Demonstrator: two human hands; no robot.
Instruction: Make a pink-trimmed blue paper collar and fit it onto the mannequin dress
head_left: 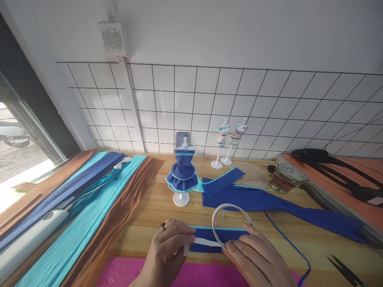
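Observation:
My left hand (pixel 167 249) pinches the free end of a white tape strip (pixel 203 242) pulled out over a small dark blue paper piece (pixel 209 239) with a light blue top edge. My right hand (pixel 257 259) holds the white tape roll (pixel 230 223), a thin ring standing tilted on that piece. A ring shows on a finger of my left hand. Behind them stands a small mannequin in a blue ruffled paper dress (pixel 182 177) on a white round base.
Rolls of brown, turquoise and blue crepe paper (pixel 74 211) lie at the left with a white tool (pixel 30 235). Blue paper sheets (pixel 269 201), a glass jar (pixel 285 178), a clear plate (pixel 251 175), two bare mini mannequins (pixel 229 139), black scissors (pixel 344 269) and a pink mat (pixel 125 273).

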